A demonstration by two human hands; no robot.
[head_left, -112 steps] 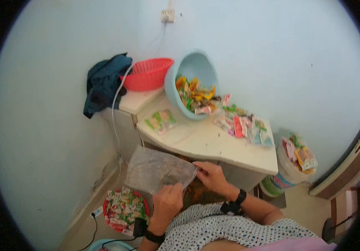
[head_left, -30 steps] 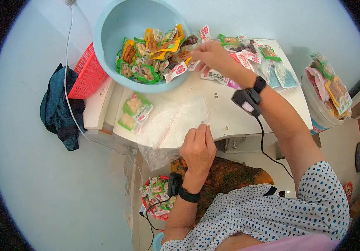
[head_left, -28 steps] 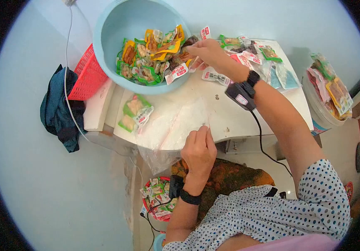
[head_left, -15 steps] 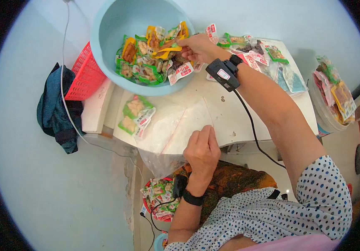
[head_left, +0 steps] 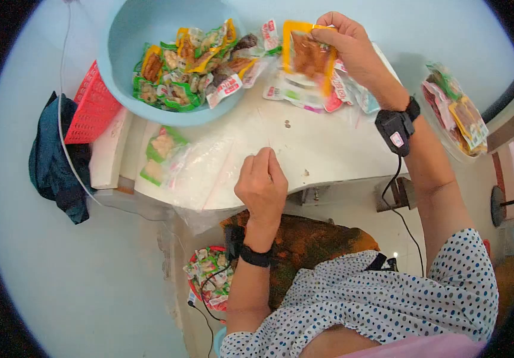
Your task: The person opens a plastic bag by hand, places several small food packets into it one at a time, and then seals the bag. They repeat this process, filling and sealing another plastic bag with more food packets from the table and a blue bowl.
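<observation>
My right hand (head_left: 352,51) pinches a yellow-edged snack packet (head_left: 311,52) by its upper edge, with brown food showing through its clear front. It holds the packet above a pile of mixed snack packets (head_left: 293,90) on the white table. My left hand (head_left: 261,182) is closed at the table's front edge, gripping the edge of a clear plastic bag (head_left: 206,179). Two green-edged packets (head_left: 162,149) lie at the bag's left end. Left of the pile, a light blue basin (head_left: 111,77) holds many yellow- and green-edged packets.
A pink-red basket (head_left: 93,110) and a dark cloth (head_left: 60,161) are at the left. To the right stands a tub of packets (head_left: 463,122). Below the table is a red container of small packets (head_left: 209,274). Black cables run from both wrists.
My right hand has moved right, from the basin to above the pile, and now holds up the yellow-edged packet. My left hand keeps its grip on the bag. The whole view has shifted slightly.
</observation>
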